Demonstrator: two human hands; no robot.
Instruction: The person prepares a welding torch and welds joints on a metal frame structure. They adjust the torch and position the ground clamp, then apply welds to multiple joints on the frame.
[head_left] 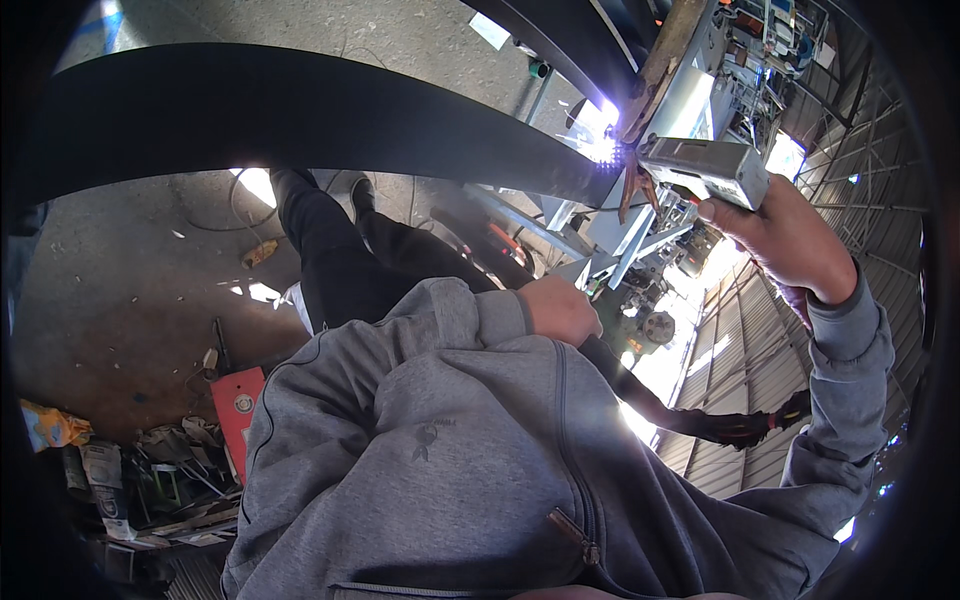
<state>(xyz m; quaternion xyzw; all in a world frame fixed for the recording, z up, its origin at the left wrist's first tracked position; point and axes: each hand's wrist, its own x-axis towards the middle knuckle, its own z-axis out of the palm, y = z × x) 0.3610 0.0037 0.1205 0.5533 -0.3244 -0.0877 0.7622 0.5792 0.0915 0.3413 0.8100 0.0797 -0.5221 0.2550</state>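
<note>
My right hand [800,240] grips a grey rectangular metal block [715,168], thumb along its lower edge. The block's other end reaches close to a glaring bluish-white spot [605,145], like a welding arc, at the tip of a broad black beam [300,110] that looks curved here. A brown, ragged piece [638,188] hangs beside that spot; its kind is unclear. Low in front of my body, my left hand [562,310] is curled with its fingers mostly hidden. Near it begins a long dark wrinkled shape [700,425], perhaps a sleeve or cable cover.
A second dark beam [560,55] and a brown weathered bar [665,70] meet near the glare. Light metal framing [570,235] stands below. Cables [235,215] and a yellow object [260,254] lie on the concrete floor, with a red panel [237,410] and sacks [105,485] lower left.
</note>
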